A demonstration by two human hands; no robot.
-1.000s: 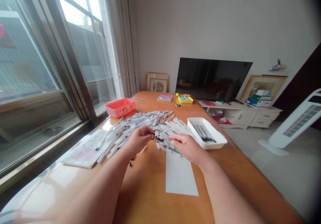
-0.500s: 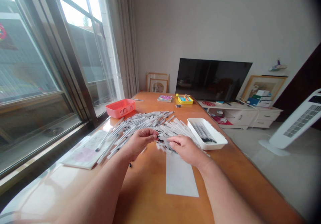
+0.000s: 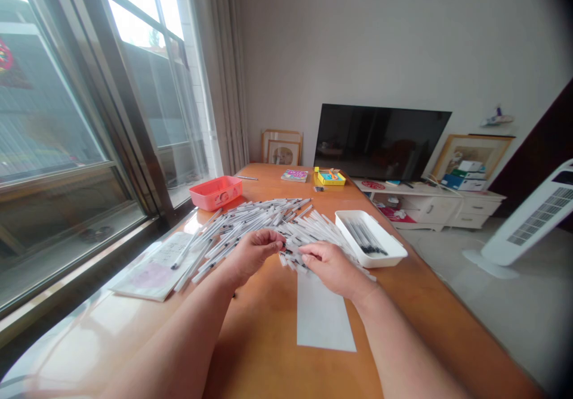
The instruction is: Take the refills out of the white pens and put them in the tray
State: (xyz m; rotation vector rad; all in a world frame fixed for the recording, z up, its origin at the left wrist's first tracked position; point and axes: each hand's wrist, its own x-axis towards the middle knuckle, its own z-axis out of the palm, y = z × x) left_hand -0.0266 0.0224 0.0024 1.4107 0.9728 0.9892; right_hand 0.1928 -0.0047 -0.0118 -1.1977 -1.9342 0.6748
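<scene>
My left hand [image 3: 257, 253] is closed in a pinch on a small black pen part [image 3: 286, 246] over the near edge of the pile. Facing it, my right hand [image 3: 331, 265] has its thumb and fingers closed on a pale pen barrel [image 3: 294, 248]; the fingers partly hide it. Left of centre lies a loose heap of clear pens with black ends [image 3: 250, 217]. Beside it, under and behind my right hand, is a pile of whitish pen barrels [image 3: 313, 229]. A white tray [image 3: 385, 259] to the right holds several pens with dark ends.
A sheet of white paper [image 3: 326, 321] lies below my right hand. At left is a notebook [image 3: 147, 277] with a pen across it. A pink basket [image 3: 217, 195], a small book [image 3: 294, 176] and a yellow box [image 3: 331, 178] stand farther back on the wooden table [image 3: 264, 339].
My left hand has shifted very slightly to the right, closer to the right hand. Otherwise the scene looks the same.
</scene>
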